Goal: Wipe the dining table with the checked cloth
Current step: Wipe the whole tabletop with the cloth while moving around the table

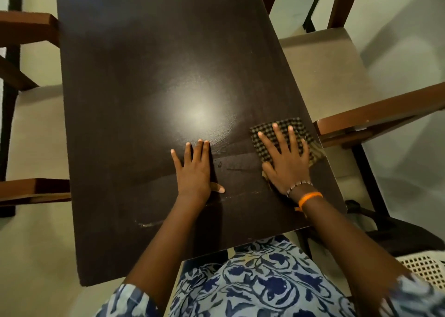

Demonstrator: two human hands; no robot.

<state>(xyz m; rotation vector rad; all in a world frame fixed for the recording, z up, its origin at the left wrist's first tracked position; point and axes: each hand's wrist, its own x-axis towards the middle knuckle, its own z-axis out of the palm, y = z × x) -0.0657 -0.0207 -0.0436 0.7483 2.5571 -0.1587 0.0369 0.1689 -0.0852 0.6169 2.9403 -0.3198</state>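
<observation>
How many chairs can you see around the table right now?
3, all only partly in view: one chair along the table's right side, one along its left, and one with a white woven seat at bottom right. More may sit out of frame.

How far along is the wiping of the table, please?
Partly done: streaks cross the table near the hands. In hand: the right hand presses the cloth flat at the right edge; the left hand rests flat beside it. Left: the far half shows no streaks.
</observation>
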